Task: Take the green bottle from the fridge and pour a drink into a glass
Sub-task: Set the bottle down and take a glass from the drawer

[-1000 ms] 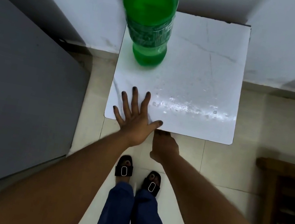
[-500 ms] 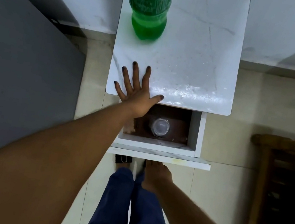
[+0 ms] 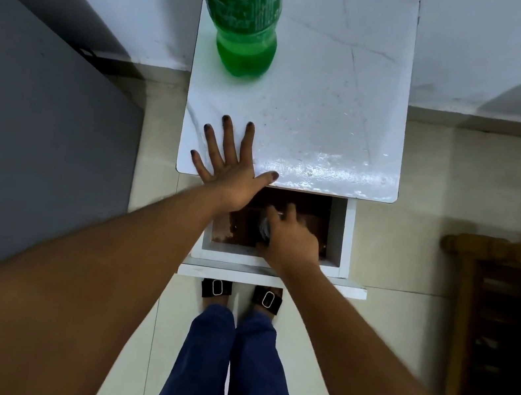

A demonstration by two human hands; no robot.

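Note:
The green bottle stands upright at the back left of the small white table; its top runs out of the frame. My left hand lies flat on the table's front left edge, fingers spread. Below the tabletop the drawer is pulled out. Inside it my right hand curls around a clear glass, which is mostly hidden by my fingers. Whether the fingers grip the glass is unclear.
A grey fridge side fills the left. A dark wooden piece of furniture stands at the right. The white wall runs behind the table. My legs and sandals are just in front of the drawer on the tiled floor.
The drawer came open, showing the glass inside. My right hand left the drawer front and moved up into the drawer onto the glass. My left hand stayed on the table.

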